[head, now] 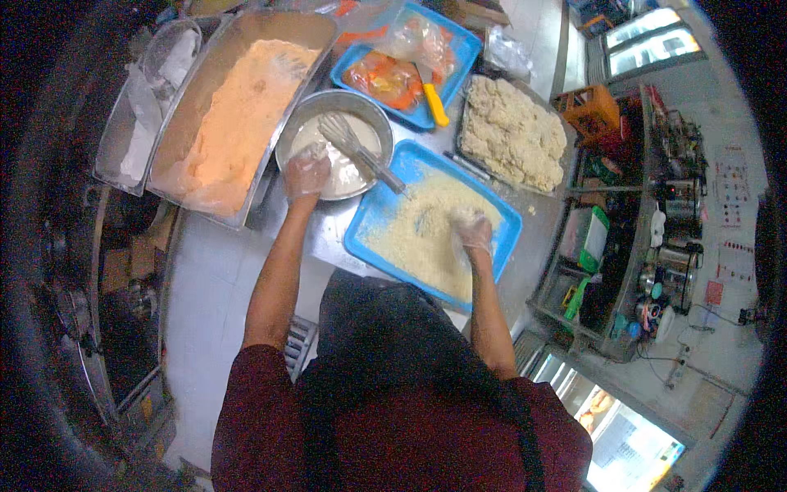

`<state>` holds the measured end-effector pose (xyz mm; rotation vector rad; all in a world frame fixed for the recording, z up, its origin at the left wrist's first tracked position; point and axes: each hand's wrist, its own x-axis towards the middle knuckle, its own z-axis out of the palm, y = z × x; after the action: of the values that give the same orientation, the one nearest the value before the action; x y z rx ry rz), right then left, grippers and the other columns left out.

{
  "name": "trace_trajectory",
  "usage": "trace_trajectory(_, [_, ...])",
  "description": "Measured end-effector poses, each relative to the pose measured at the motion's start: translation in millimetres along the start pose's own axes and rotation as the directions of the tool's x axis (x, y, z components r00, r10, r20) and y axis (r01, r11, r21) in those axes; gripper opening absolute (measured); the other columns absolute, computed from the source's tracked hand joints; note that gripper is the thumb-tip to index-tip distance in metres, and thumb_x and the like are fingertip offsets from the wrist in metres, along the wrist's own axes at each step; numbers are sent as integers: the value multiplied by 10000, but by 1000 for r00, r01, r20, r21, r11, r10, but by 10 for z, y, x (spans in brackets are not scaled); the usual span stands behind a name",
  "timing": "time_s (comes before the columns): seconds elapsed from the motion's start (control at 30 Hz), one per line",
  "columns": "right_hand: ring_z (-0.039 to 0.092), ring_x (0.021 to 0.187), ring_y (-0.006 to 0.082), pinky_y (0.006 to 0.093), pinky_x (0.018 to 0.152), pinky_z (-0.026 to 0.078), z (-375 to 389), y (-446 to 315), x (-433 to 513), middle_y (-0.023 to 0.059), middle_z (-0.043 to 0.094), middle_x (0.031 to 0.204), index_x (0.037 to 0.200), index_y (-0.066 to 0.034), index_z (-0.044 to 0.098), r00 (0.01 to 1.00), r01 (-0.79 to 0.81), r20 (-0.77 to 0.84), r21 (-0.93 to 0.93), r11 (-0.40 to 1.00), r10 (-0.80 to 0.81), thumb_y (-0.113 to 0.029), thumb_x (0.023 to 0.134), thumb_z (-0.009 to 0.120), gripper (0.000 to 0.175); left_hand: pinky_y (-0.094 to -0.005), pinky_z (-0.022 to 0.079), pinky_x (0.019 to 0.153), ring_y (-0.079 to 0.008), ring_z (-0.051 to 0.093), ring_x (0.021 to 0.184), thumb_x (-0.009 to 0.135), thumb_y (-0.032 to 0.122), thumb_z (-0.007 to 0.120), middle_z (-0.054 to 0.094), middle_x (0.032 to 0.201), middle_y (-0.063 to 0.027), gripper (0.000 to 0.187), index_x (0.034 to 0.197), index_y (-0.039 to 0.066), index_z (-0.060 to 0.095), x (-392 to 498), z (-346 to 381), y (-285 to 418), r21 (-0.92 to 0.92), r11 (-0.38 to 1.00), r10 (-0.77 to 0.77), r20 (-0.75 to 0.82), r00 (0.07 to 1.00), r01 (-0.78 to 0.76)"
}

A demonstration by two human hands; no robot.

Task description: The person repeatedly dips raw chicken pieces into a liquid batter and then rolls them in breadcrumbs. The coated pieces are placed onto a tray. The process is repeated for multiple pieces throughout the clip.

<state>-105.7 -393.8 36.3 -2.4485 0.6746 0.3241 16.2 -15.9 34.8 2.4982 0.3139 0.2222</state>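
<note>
My left hand (pixel 307 171), in a clear plastic glove, is over the left side of a round metal bowl (pixel 387 132) of pale batter (pixel 353 175); whether its fingers hold anything cannot be told. A wire whisk (pixel 363 154) leans across the bowl, its handle reaching over the rim towards a blue tray (pixel 356 237). My right hand (pixel 473 227), gloved too, is in the pale crumbs (pixel 412 240) spread on that tray. Crumbs cover its fingers, and whether something is held in them is hidden.
Left of the bowl stand a deep metal pan (pixel 246 209) of orange powder and a narrower pan (pixel 107 157) with white powder. Beyond lies a second blue tray (pixel 341 71) with bagged food and a yellow-handled knife (pixel 435 104). A tray of lumpy coated food (pixel 513 132) is at the back right.
</note>
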Motion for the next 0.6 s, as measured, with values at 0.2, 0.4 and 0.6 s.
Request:
trace_trajectory(0.2, [500, 1094, 343, 406, 955, 376, -420, -466, -742, 242, 528, 1160, 1177, 65, 476, 983, 178, -61, 43, 983, -175, -328, 686, 728, 677, -458, 495, 729, -355, 628, 796, 731, 363, 585, 646, 847, -185, 308, 873, 102, 667, -57, -367, 358, 98, 994, 33, 95, 995, -42])
trace_trajectory(0.4, [292, 1252, 384, 413, 1072, 200, 758, 274, -760, 238, 334, 1344, 1296, 77, 304, 924, 61, -362, -181, 982, -124, -486, 625, 729, 974, -454, 496, 721, -347, 630, 794, 733, 338, 587, 650, 857, -171, 285, 896, 119, 671, -22, -341, 393, 0, 994, 111, 106, 988, -111])
trace_trajectory(0.6, [465, 1114, 349, 443, 960, 338, 459, 354, -437, 206, 533, 1152, 1158, 26, 503, 924, 31, -381, -14, 999, -34, -302, 703, 685, 589, -438, 499, 736, -341, 628, 817, 737, 349, 595, 655, 885, -145, 300, 930, 132, 670, 34, -260, 368, 98, 993, 55, 123, 991, -67])
